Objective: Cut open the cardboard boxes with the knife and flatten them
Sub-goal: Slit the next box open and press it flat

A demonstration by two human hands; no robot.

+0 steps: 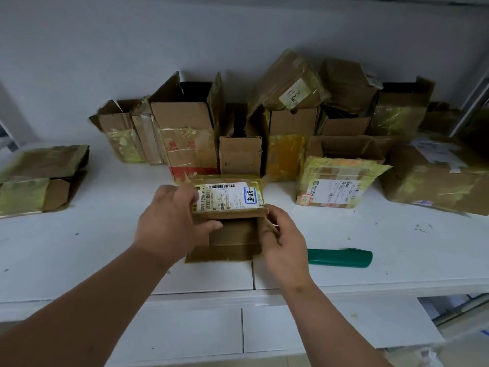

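Note:
A small cardboard box (229, 200) with yellow tape and a white shipping label on top sits at the middle of the white table (105, 250), its near end open and a flap lying flat toward me. My left hand (169, 221) grips the box's left side, thumb curled under the top panel. At the right edge of the opening, my right hand (281, 239) pinches a side flap. The green knife (340, 258) lies on the table just right of my right hand, untouched.
Several opened, taped boxes (185, 133) stand in a row along the back wall, some stacked. A flattened box (39, 178) lies at the far left. Another labelled box (336, 184) sits right of centre, and a large one (436, 178) at the far right.

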